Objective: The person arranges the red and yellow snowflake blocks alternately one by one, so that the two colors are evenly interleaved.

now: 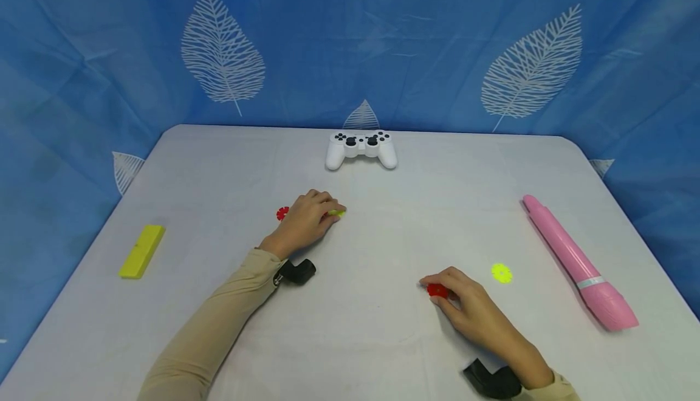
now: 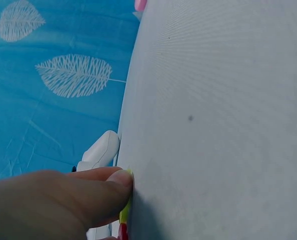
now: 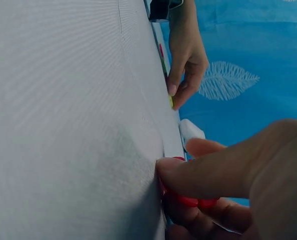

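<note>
Between the thumb and fingers of my left hand (image 1: 306, 222), a small yellow-green notched disc (image 1: 337, 212) is pinched, close over the white table. A red notched disc (image 1: 282, 213) shows just left of that hand, partly covered by it. In the left wrist view, red shows right below the yellow-green disc (image 2: 124, 212). My right hand (image 1: 470, 307) pinches red notched plastic (image 1: 437, 290) low at the tabletop. The right wrist view shows rounded red lobes (image 3: 188, 201) between thumb and fingers, largely hidden by them. To the right of this hand lies another yellow-green notched disc (image 1: 501, 273).
A white game controller (image 1: 361, 149) sits at the table's back edge. On the left lies a yellow rectangular block (image 1: 142, 251). A long pink folded umbrella-like thing (image 1: 574, 255) lies along the right side. Blue leaf-print cloth (image 1: 372, 42) hangs behind the table (image 1: 361, 328).
</note>
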### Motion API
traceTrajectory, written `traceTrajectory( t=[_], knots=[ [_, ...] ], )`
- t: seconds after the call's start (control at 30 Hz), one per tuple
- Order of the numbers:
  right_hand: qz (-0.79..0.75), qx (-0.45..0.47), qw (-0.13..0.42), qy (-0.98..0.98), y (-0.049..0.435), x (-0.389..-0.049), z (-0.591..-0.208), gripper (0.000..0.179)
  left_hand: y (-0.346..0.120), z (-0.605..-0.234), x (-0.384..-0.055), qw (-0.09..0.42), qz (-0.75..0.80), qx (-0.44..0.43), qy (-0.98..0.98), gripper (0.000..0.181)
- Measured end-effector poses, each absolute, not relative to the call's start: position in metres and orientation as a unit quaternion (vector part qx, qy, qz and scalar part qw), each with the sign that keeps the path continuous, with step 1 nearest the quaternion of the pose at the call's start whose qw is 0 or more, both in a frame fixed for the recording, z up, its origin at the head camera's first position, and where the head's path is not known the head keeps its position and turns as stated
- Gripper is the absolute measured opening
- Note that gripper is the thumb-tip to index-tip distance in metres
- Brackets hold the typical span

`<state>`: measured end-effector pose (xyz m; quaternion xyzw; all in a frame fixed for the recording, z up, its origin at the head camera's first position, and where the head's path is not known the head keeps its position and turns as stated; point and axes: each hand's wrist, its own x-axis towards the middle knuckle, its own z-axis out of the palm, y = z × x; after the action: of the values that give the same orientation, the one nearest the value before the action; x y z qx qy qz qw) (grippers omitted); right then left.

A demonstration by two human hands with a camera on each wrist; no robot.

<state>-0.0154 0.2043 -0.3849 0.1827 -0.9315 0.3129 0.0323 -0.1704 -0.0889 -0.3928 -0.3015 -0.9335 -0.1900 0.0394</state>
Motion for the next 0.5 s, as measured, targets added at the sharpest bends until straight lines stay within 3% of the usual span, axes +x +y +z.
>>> traceTrajectory(
  t=[0.5],
  knots=[
    [0.324, 0.192, 0.034, -0.926, 0.2040, -0.0130, -0.3871, 0.032, -0.0883, -0.3917, -0.1680, 0.036, -0.188, -0.297, -0.935, 0.021]
  ],
)
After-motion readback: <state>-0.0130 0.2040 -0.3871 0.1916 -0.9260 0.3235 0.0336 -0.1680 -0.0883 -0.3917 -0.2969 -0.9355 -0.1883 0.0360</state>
